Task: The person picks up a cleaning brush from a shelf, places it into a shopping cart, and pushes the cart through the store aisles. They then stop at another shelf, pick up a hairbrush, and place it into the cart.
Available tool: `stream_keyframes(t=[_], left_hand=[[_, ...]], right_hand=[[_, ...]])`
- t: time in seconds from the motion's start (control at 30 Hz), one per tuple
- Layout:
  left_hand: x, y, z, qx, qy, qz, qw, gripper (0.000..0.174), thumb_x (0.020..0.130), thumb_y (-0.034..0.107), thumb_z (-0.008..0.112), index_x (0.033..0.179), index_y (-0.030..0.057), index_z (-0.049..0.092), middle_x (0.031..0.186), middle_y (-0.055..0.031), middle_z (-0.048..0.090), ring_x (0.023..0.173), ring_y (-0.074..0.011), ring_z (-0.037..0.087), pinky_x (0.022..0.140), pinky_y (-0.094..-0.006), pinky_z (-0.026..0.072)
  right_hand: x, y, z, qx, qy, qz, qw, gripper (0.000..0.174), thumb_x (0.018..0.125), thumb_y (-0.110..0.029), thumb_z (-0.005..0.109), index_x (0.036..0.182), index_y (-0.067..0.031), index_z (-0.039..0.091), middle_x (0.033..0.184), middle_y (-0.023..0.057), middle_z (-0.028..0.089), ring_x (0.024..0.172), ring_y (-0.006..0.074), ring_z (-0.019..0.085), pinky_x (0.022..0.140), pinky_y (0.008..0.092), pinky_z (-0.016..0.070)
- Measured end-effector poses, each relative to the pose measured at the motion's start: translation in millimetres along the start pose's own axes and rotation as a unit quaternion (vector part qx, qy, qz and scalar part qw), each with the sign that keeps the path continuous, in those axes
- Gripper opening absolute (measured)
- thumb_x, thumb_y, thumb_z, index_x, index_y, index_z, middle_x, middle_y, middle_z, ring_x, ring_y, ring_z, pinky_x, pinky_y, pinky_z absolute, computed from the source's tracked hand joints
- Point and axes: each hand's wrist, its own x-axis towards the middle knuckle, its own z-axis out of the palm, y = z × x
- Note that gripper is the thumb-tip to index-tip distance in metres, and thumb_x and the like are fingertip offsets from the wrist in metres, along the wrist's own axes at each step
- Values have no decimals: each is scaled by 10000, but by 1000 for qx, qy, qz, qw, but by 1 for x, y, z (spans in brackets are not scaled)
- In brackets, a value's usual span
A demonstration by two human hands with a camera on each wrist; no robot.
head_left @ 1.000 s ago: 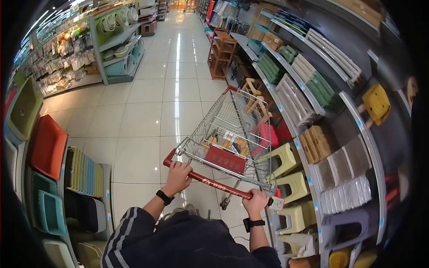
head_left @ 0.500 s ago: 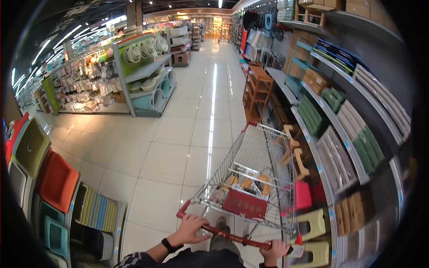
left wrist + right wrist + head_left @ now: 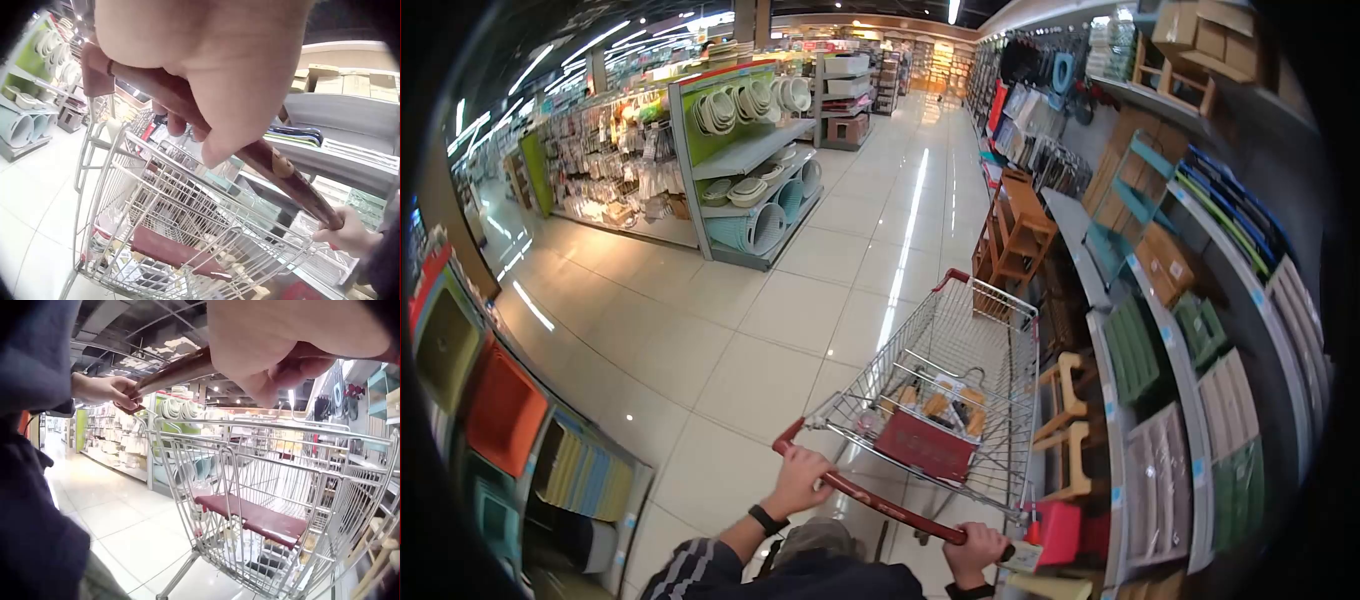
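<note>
Both hands hold the dark red handle of a wire shopping cart. Toward its left end, my left hand wraps the bar, with fingertips showing beneath it in the left wrist view. My right hand grips close to the right end, its fingers curled round the bar in the right wrist view. A red panel crosses the near end of the cart. Beyond that panel, several small packaged items in yellow, white and black lie inside, partly hidden by the wires.
Shelves on the right carry green crates, wooden stools and a pink stool. A brown wooden rack stands ahead, right of the cart. At left are trays and a basin display. Tiled floor runs along the aisle.
The cart has rolled forward along the aisle, so the brown rack and right shelves appear nearer. The head view has tilted up. Both hands have kept their grip on the handle.
</note>
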Motion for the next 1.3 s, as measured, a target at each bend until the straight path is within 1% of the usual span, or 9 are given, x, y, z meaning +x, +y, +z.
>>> stream_keyframes(t=[0.1,0.3,0.57,0.7,0.8,1.0,1.1,1.13,1.3], left_hand=[[62,-40,21,43,59,-14,997,255,644,145,718,891,149,655,855,-34,580,937,-262,550,978,-455,355],[185,-133,73,103,170,-33,979,192,615,123,695,788,148,613,789,-26,560,857,-256,553,942,-459,374],[353,-233,112,104,228,-62,966,180,597,111,690,750,136,600,765,-41,546,838,-268,548,889,-452,384],[434,-281,134,106,226,-72,966,201,590,125,709,768,123,616,826,-51,564,902,-277,547,935,-467,374],[494,-306,134,112,172,-86,975,233,612,140,709,836,120,647,877,-65,580,952,-288,546,954,-474,370],[607,-361,148,126,86,-53,987,316,684,159,711,990,115,644,934,-71,577,964,-277,546,945,-449,369],[665,-390,167,135,93,-48,985,344,697,167,709,1034,131,649,931,-59,581,965,-266,548,934,-439,365],[681,-400,172,132,93,-46,986,346,699,170,709,1038,134,650,938,-54,589,962,-264,549,929,-438,365],[787,-448,208,126,127,-50,983,352,706,182,707,1052,144,652,978,-38,628,953,-256,559,900,-433,364]], right_hand=[[63,4,59,-34,37,-20,999,174,589,-265,735,653,-195,589,660,-19,555,652,233,545,717,401,383],[194,12,159,-9,56,-58,997,164,571,-228,725,662,-195,593,661,-16,551,666,234,545,718,398,375],[370,35,269,5,-92,-94,991,149,667,-243,715,763,-163,635,749,37,603,750,286,583,739,431,378],[462,44,304,53,-225,-74,970,395,738,-330,724,1056,-111,646,973,103,629,982,317,572,927,469,393],[520,46,340,9,-198,-110,974,596,704,-351,765,1201,-82,575,1104,134,596,1121,337,522,1044,498,328],[645,65,466,-27,-98,-14,995,276,683,-238,734,905,-95,656,994,116,638,1031,321,547,1018,491,344],[728,59,498,-57,-170,50,982,135,655,-191,727,747,-106,677,875,107,652,978,319,561,986,471,361],[749,64,512,-19,-141,45,989,85,631,-171,725,668,-115,673,821,97,652,951,320,564,969,455,369],[851,96,605,17,-6,-7,1000,129,626,-162,714,714,-99,645,812,105,606,924,337,543,977,472,367]])
